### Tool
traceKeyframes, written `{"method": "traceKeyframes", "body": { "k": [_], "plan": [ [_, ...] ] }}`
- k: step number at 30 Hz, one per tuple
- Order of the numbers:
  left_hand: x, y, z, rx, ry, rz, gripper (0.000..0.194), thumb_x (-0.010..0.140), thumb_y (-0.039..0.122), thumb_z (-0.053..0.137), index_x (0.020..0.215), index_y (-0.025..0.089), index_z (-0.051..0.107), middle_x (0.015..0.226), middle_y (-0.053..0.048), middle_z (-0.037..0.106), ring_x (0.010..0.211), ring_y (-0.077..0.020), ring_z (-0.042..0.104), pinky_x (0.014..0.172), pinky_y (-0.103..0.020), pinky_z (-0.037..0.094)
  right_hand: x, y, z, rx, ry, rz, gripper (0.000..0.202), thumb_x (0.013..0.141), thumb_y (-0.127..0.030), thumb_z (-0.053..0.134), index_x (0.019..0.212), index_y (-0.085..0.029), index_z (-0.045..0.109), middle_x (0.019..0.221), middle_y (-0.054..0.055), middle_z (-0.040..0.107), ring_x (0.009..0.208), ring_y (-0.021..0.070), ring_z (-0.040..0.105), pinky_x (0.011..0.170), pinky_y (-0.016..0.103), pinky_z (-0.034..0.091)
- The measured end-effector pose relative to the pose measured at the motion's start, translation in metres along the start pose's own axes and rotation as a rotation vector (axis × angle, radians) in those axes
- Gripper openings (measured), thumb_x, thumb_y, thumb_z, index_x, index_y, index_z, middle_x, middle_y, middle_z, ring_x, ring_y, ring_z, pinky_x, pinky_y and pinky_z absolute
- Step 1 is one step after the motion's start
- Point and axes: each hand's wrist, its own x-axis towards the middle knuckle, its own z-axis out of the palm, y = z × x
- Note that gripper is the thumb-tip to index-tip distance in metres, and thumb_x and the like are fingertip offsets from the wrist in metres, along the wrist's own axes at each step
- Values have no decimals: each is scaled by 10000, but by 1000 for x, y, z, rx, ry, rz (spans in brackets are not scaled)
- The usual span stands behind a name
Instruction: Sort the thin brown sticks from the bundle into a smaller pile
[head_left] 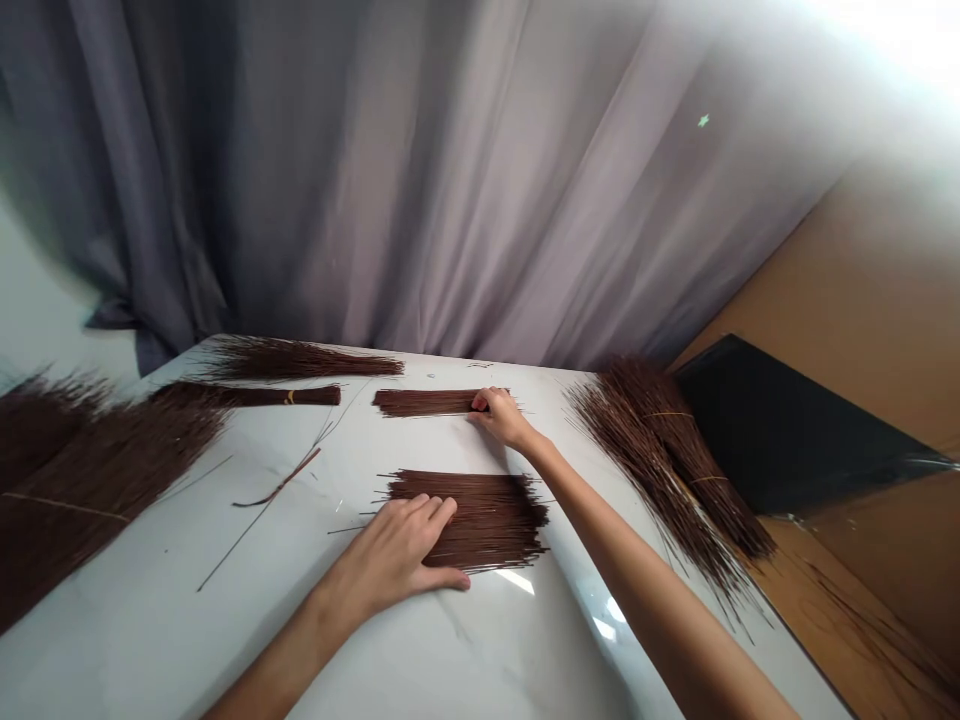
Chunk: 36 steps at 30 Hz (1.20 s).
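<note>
A near pile of thin dark-brown sticks [487, 520] lies crosswise on the white table. My left hand [409, 550] rests over its left end, thumb spread along the front edge and fingers lying on top. Farther back is a smaller, flatter pile of the same sticks [424, 402]. At that pile's right end my right hand [498, 412] has its fingers curled and pinched on sticks; the fingertips are partly hidden.
Large loose stick bundles [112, 460] cover the table's left side. A tied bundle [315, 396] and a loose bundle [300, 360] lie at the back left. More bundles [675, 450] lie along the right edge. A grey curtain [420, 180] hangs behind.
</note>
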Motion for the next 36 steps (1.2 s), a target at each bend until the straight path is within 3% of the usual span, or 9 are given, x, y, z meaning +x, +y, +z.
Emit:
{"method": "traceKeyframes", "body": {
  "k": [5,10,18,23,28,32,34,36],
  "plan": [
    [2,1,4,78,-1,7,506,896,590,683,1110,142,587,957,-54,687,925,-277,682,743,-362,474,5,15,6,25,-87,-9,142,900,-311,695,859,-176,680,872,25,661,892,192,573,871,344,420],
    [4,6,3,117,-31,-15,413,922,530,671,1076,153,603,964,-47,688,919,-258,686,737,-353,466,-2,19,10,6,-72,-47,107,937,-286,643,899,-192,673,939,61,670,933,225,522,872,346,387],
    [6,7,2,103,-30,-4,426,896,533,703,1053,149,605,950,-46,689,894,-255,686,713,-343,459,-11,3,1,-80,-47,-284,135,983,-85,476,933,-173,567,997,107,614,982,247,493,902,366,427],
    [6,5,3,115,-36,0,403,916,516,691,1047,145,600,940,-45,682,898,-258,685,715,-350,460,-21,-12,-11,-129,-16,-318,213,972,-16,389,974,-166,540,1013,127,589,968,261,490,845,378,448],
    [3,9,6,123,15,-12,384,947,494,670,1103,152,588,961,-48,690,907,-262,684,722,-346,451,-57,-19,-33,-96,2,-290,184,1015,-74,369,978,-193,504,941,80,581,874,221,528,764,334,470],
    [2,16,4,94,83,-151,174,1090,304,441,1022,210,570,860,-11,674,833,-232,672,654,-318,388,-101,-17,-45,-16,35,-226,168,1055,-135,331,1075,-198,485,956,65,583,826,180,580,746,301,496],
    [2,16,-2,34,72,-231,244,1098,211,351,958,228,550,797,6,660,759,-209,658,604,-303,342,-123,-23,-44,85,129,-150,183,1073,-181,326,1151,-204,490,971,63,595,838,175,602,777,305,504],
    [1,13,-7,-100,45,-327,276,1097,239,310,934,240,533,738,27,643,642,-178,619,569,-288,317,-142,-36,-40,207,273,-35,179,1080,-238,365,1178,-215,513,936,51,616,815,177,610,771,308,502]
  ]
}}
